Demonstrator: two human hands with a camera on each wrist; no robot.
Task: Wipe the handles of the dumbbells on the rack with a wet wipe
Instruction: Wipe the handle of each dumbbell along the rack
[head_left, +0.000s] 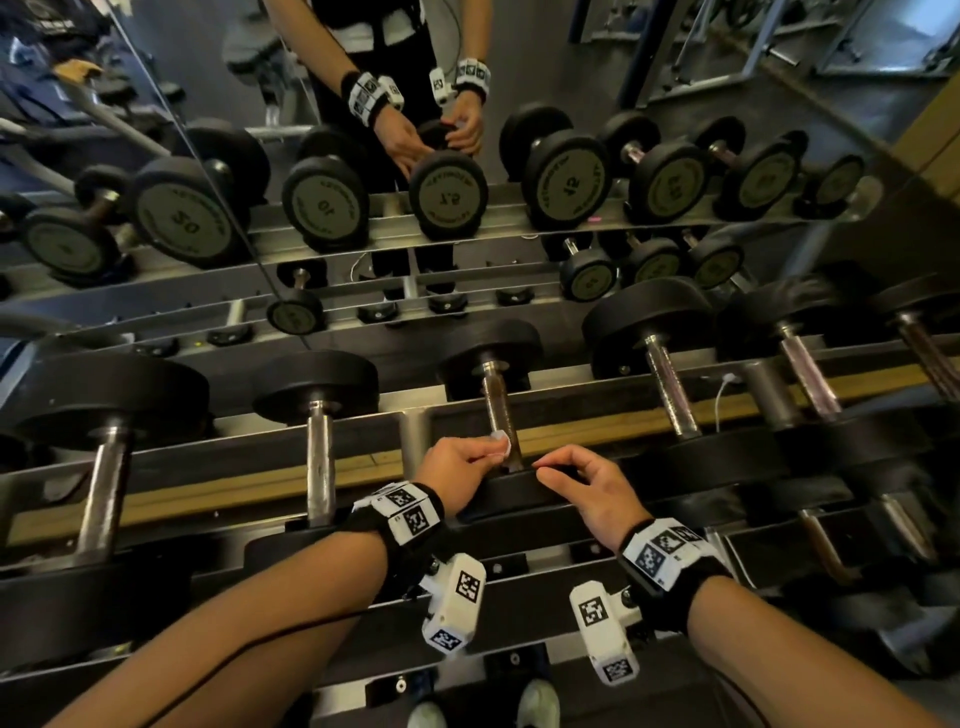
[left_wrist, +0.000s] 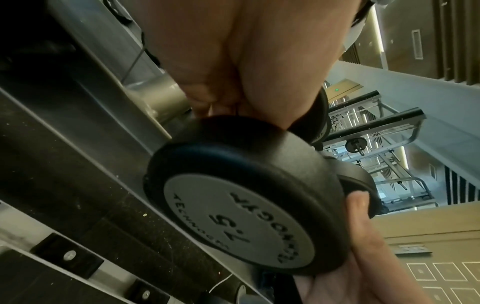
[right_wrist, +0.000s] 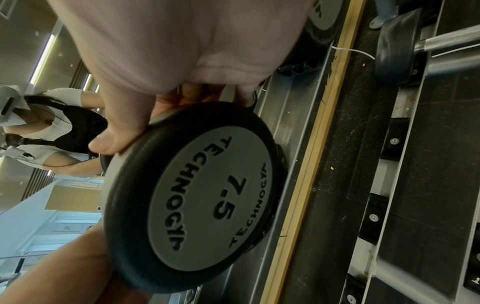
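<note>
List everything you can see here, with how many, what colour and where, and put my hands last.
7.5 dumbbell: one, black heads, metal handle, top shelf, centre.
Other dumbbells: several, black, along the same shelf on both sides.
Wet wipe: one, white, against the handle of the 7.5 dumbbell.
Rack: one, grey metal with black pads.
Mirror: behind the rack, reflecting the dumbbells and the person.
Left hand: pinches the wet wipe.
Right hand: fingers curled on the near head of the 7.5 dumbbell.
</note>
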